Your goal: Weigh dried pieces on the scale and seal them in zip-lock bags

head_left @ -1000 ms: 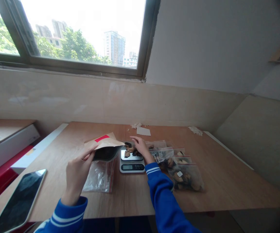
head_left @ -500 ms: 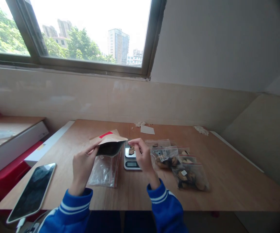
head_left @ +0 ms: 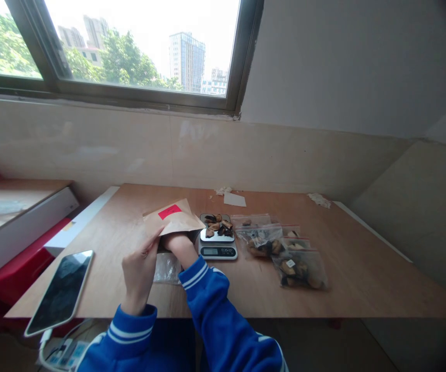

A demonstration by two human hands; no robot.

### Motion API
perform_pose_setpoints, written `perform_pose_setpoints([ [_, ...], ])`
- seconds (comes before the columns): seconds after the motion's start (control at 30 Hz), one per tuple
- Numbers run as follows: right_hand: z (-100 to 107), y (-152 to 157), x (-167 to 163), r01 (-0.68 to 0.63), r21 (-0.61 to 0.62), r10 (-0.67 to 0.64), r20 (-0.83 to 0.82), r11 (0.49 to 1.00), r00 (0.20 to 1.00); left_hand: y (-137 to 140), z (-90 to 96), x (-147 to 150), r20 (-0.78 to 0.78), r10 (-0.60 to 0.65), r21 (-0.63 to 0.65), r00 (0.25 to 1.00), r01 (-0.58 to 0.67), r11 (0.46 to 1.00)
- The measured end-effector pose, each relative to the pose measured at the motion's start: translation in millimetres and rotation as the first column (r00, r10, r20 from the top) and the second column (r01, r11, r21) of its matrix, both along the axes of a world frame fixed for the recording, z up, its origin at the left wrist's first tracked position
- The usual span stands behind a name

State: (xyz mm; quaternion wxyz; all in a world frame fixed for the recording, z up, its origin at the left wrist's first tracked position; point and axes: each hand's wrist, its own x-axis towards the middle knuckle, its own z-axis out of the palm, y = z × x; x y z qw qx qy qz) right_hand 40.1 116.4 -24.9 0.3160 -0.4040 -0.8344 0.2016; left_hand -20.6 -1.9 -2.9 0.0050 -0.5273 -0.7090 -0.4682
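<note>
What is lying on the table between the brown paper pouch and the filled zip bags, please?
In the head view, a small digital scale with dark dried pieces on its platform sits between the paper pouch and the zip bags.

L sleeve [head_left: 130, 330]: blue, 2 white cuff stripes | R sleeve [head_left: 211, 294]: same

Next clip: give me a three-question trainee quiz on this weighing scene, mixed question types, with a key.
1. True or false: the right hand is reaching inside the brown paper pouch with a red label.
2. What lies on the small silver digital scale? A) dark dried pieces B) coins C) nothing
3. Which hand grips the pouch's edge?

Key: 1 true. 2 A: dark dried pieces. 3 The left hand.
</note>
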Motion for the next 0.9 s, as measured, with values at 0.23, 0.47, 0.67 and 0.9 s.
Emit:
perform_pose_setpoints([
  [0.23, -21, 12, -6, 0.079, -0.183, -0.055, 0.135, 0.98, 0.989, 3, -8.2, 5, 0.018, -0.055, 0.02, 0.998, 0.055, 0.998],
  [0.47, -21, 6, -1, 0.076, -0.232, -0.039, 0.161, 0.97, 0.986, 0, -4.4, 7, 0.014, -0.047, -0.023, 0.999, 0.047, 0.999],
  [0.67, -6, -2, 7, 0.089, -0.203, -0.064, 0.13, 0.975, 0.989, -1, -3.3, 4, 0.015, -0.05, -0.006, 0.999, 0.05, 0.999],
  [0.9, 13, -38, 40, 0.058, -0.11, -0.055, 0.028, 0.992, 0.998, 0, -3.2, 4, 0.031, -0.033, -0.033, 0.999, 0.034, 0.999],
])
